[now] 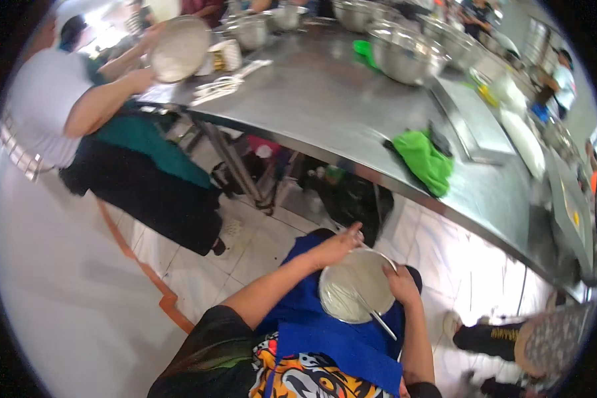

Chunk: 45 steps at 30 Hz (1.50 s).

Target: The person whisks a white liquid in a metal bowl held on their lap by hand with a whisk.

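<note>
A round, pale bowl [341, 291] with a light-coloured content rests over my lap, above a blue apron [336, 348]. My right hand [402, 283] grips the bowl's right rim. At the far rim is my left hand [342, 245], its fingers raised and partly blurred; whether it grips the rim cannot be told. A thin metal utensil handle [384, 326] sticks out over the near right edge of the bowl. Its other end lies inside, hard to make out.
Ahead stands a steel table [298, 94] with a green cloth [425, 159], a metal tray [470, 119], white utensils [224, 87] and steel bowls [405, 54]. At left a person [54, 99] holds up a round pan [180, 49]. Another person's legs [487, 338] show at lower right.
</note>
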Each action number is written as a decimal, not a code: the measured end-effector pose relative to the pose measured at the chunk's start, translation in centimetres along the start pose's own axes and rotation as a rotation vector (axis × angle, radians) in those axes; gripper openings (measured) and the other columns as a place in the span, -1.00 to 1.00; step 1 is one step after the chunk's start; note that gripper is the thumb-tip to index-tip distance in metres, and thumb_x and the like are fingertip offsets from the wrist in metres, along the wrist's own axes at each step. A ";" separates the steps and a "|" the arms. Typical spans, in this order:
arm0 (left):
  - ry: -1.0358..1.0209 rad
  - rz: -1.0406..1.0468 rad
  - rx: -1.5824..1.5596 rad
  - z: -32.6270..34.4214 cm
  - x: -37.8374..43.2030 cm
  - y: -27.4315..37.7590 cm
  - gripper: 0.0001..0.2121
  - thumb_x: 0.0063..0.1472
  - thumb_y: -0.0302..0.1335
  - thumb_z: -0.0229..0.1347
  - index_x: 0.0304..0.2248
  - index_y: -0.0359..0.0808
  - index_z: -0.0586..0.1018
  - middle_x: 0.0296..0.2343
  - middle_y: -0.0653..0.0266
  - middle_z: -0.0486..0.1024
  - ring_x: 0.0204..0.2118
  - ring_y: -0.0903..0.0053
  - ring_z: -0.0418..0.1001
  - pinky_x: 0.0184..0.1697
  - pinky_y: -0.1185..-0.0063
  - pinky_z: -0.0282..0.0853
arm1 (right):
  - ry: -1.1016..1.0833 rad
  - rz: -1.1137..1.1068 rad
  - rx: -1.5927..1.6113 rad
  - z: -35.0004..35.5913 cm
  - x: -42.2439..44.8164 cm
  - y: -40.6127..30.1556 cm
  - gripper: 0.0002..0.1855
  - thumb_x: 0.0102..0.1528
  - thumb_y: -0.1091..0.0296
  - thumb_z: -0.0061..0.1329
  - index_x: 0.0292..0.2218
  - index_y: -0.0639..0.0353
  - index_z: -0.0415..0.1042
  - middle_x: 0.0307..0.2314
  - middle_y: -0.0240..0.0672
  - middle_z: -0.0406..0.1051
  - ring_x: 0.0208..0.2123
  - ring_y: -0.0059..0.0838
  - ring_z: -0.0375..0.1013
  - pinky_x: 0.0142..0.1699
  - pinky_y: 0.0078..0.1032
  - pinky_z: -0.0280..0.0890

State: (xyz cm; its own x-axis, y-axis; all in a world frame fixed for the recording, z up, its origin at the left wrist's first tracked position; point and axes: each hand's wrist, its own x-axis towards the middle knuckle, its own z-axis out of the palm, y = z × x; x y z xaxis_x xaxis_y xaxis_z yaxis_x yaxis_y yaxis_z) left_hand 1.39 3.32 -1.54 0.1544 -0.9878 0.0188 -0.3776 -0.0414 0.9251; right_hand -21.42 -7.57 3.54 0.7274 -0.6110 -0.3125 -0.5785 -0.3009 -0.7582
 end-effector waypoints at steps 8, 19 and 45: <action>0.093 0.141 0.230 -6.0 3.9 18.8 -0.42 0.09 -0.16 0.21 0.00 -0.39 0.41 -0.24 0.09 0.50 -0.23 0.34 0.50 -0.09 0.52 0.38 | -0.067 -0.045 0.199 0.4 0.8 3.1 -0.47 0.21 -0.03 -0.24 0.03 0.18 0.35 -0.18 0.09 0.44 -0.09 0.00 0.42 0.03 -0.32 0.24; 0.137 0.133 0.999 -6.3 18.5 25.6 -0.42 0.10 0.08 0.03 -0.04 -0.21 0.48 -0.02 -0.10 0.35 0.10 0.10 0.24 0.08 0.20 0.20 | 0.003 -0.052 0.206 -0.2 -0.2 1.6 -0.45 0.25 -0.08 -0.25 -0.11 0.32 0.41 -0.36 -0.12 0.48 -0.28 -0.41 0.41 -0.10 -0.44 0.27; 0.351 0.263 1.160 -8.6 22.0 23.1 -0.76 0.14 -0.41 -0.13 -0.33 -0.29 0.55 -0.27 -0.02 0.52 -0.18 0.07 0.46 -0.14 0.23 0.36 | -0.020 -0.091 0.324 0.1 0.1 2.3 -0.45 0.27 -0.07 -0.28 -0.04 0.30 0.38 -0.28 -0.15 0.49 -0.24 -0.42 0.41 -0.05 -0.49 0.26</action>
State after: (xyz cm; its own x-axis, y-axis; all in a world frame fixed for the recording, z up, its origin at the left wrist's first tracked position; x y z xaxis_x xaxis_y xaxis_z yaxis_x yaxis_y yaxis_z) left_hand 3.88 -18.12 23.50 0.1201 -0.9002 0.4186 -0.9912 -0.1326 -0.0007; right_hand -22.66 -8.21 1.70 0.7796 -0.5768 -0.2440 -0.3659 -0.1034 -0.9249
